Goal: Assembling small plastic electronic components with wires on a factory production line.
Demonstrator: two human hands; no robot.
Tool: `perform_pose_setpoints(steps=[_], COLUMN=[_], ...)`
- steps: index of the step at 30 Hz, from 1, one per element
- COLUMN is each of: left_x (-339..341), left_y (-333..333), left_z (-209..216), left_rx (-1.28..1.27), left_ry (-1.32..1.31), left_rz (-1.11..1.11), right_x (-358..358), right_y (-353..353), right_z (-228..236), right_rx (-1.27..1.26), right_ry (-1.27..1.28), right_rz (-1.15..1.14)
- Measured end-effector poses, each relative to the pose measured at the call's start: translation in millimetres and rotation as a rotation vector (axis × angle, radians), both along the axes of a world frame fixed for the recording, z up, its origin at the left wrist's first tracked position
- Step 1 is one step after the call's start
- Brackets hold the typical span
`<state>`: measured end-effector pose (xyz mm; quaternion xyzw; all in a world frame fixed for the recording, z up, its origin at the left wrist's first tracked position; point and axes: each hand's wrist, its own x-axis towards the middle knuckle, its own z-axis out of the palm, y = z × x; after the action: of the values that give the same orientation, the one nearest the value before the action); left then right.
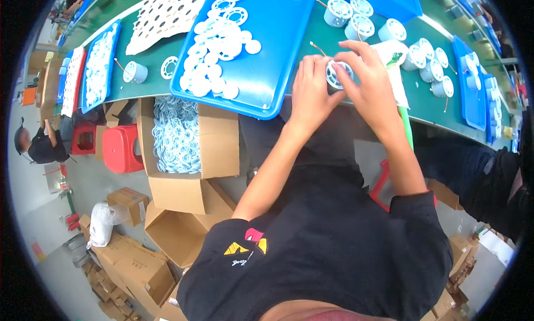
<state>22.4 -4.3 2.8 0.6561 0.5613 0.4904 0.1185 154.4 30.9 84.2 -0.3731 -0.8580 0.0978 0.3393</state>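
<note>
Between my two hands, at the near edge of the green table, stands a small white cylindrical housing point(340, 72) with a slotted ring top. A thin orange-tipped wire sticks out beside it. My left hand point(311, 90) is curled against its left side, thumb toward it. My right hand point(371, 82) reaches round it from the right, with thumb and bent fingers at its top. Part of the housing is hidden by the fingers. Close to my left hand lies a blue tray point(267, 59) holding a heap of white discs and rings. A white and green bag point(396, 70) lies beside my right hand.
Several more wired housings point(360, 27) stand at the far side and right. A single housing point(135, 72) and a loose ring point(169, 68) sit left. A perforated white sheet point(167, 15) lies behind. Below are a carton point(219, 140) of pale blue rings and a red stool point(119, 148).
</note>
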Motion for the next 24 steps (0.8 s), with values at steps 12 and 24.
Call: perform_pose_setpoints(steps=[12,24], left_x=[5.8,4.9], left_y=[-1.9,-1.3], left_z=[-3.8,-8.0], left_rx=[0.020,0.045], left_ry=[-0.033,-0.053], left_rz=[0.100,0.096], right_x=[-188.0,-147.1], right_y=[168.3,167.7], right_z=[-65.6,-51.4], right_rx=[0.373,-0.030], right_ry=[-0.472,-0.422], right_rz=[0.355,0.027])
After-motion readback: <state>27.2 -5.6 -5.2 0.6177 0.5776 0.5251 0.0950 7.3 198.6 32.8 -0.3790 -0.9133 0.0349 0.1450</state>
